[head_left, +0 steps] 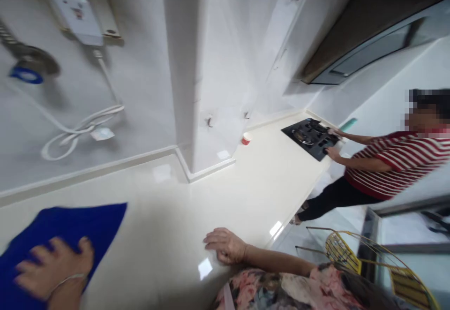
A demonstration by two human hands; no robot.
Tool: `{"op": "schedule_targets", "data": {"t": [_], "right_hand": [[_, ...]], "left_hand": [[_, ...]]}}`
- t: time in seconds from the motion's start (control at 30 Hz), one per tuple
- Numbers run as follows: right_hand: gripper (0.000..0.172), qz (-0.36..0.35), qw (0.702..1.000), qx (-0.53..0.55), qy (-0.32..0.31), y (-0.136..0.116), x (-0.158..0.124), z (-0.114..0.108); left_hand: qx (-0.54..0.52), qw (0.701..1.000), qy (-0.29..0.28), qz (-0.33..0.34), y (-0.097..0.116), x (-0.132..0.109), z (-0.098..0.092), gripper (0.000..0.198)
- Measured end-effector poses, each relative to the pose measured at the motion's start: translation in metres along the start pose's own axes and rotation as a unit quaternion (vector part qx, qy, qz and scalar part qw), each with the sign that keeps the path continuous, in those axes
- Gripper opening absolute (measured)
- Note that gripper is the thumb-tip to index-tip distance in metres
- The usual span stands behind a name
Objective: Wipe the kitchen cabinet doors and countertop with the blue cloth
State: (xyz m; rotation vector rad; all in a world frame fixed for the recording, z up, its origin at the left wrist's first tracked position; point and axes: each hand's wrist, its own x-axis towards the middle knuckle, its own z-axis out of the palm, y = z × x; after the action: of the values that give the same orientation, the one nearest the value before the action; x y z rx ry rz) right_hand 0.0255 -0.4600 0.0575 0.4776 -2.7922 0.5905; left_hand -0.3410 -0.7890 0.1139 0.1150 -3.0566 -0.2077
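head view, tilted well over to one side. nearest, at the lower left of the frame, the person's left hand [52, 268] lies spread on a flat royal-blue cloth [70, 223], its fingers apart and pressing down, with nothing clamped. the cloth sits under that palm on a glossy cream stone countertop [197, 207], running off the lower left edge of the frame. at lower centre, the right hand [225, 245] rests on the bare countertop, its fingers lightly curled and holding nothing, well apart from the cloth. the forearm behind it leads back to a sleeve of a pink floral top [281, 289] along the bottom edge. just past that sleeve, at the lower right, stands a curved gold wire rack with yellow panels [342, 253].

further along the countertop, a small red-and-white paper cup [246, 138] stands near the foot of a white pillar [183, 66]. at centre right, a co-worker in a red-and-white striped top [397, 164] and dark trousers has both hands [328, 153] at a black glass gas hob [305, 136]. above them, at the upper right, hangs a dark range hood [372, 47].

at the upper left, a white wall-mounted unit [76, 18] sits above a loose coil of white cable [82, 132]. the unit's small label is too blurred to read, and no brand or writing can be made out anywhere.
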Motion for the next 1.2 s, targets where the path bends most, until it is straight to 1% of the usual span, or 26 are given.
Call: {"op": "schedule_targets", "data": {"t": [0.03,0.1,0.13,0.2,0.33,0.47,0.57,0.63,0.67,0.73,0.8,0.83,0.9,0.97,1.07,1.2], "right_hand": [[0.05,0.001,1.0,0.014,0.006,-0.003,-0.002,-0.003],[0.052,0.012,0.999,0.039,0.007,-0.008,-0.005,-0.009],[0.053,0.018,0.999,0.048,0.004,-0.01,-0.007,-0.011],[0.055,0.024,0.998,0.057,0.003,-0.012,-0.01,-0.013],[0.056,0.027,0.998,0.054,-0.006,-0.015,-0.009,-0.013],[0.054,0.034,0.998,0.043,-0.016,-0.018,-0.007,-0.012],[0.05,0.026,0.999,0.033,-0.002,-0.018,-0.011,-0.009],[0.048,0.037,0.999,0.024,0.031,-0.016,-0.016,-0.006],[0.048,0.057,0.997,0.018,0.058,-0.016,-0.019,-0.004],[0.048,0.112,0.986,0.002,0.124,-0.015,-0.021,-0.001],[0.049,0.14,0.976,-0.013,0.168,-0.014,-0.021,0.0],[0.049,0.139,0.974,-0.018,0.176,-0.014,-0.02,0.0],[0.051,0.125,0.978,-0.023,0.168,-0.015,-0.018,-0.002],[0.052,0.12,0.981,-0.023,0.153,-0.017,-0.017,-0.004],[0.056,0.132,0.982,-0.022,0.136,-0.019,-0.017,-0.007],[0.056,0.135,0.982,-0.028,0.128,-0.02,-0.019,-0.008]], "left_hand": [[-0.003,1.0,-0.011,-0.009,0.002,-0.017,-0.005,0.074],[0.003,0.999,-0.035,0.002,0.01,-0.051,-0.016,0.072],[-0.001,0.999,-0.032,0.04,0.015,-0.068,-0.02,0.072],[-0.003,0.997,-0.03,0.065,0.026,-0.099,-0.023,0.072],[-0.03,0.992,-0.044,0.118,0.045,-0.164,-0.012,0.072],[-0.081,0.976,-0.039,0.196,0.06,-0.238,0.002,0.071],[-0.124,0.954,-0.048,0.27,0.061,-0.285,0.008,0.07],[-0.132,0.939,-0.053,0.312,0.057,-0.304,0.011,0.069],[-0.128,0.934,-0.054,0.328,0.054,-0.308,0.012,0.069],[-0.11,0.929,-0.053,0.348,0.05,-0.31,0.013,0.07],[-0.091,0.928,-0.055,0.356,0.049,-0.303,0.011,0.071],[-0.084,0.928,-0.058,0.359,0.051,-0.297,0.01,0.072],[-0.077,0.925,-0.066,0.367,0.058,-0.282,0.007,0.072],[-0.076,0.923,-0.074,0.371,0.071,-0.263,0.005,0.07],[-0.08,0.925,-0.088,0.36,0.096,-0.23,0.005,0.068],[-0.091,0.935,-0.106,0.326,0.134,-0.181,0.009,0.067]]}}
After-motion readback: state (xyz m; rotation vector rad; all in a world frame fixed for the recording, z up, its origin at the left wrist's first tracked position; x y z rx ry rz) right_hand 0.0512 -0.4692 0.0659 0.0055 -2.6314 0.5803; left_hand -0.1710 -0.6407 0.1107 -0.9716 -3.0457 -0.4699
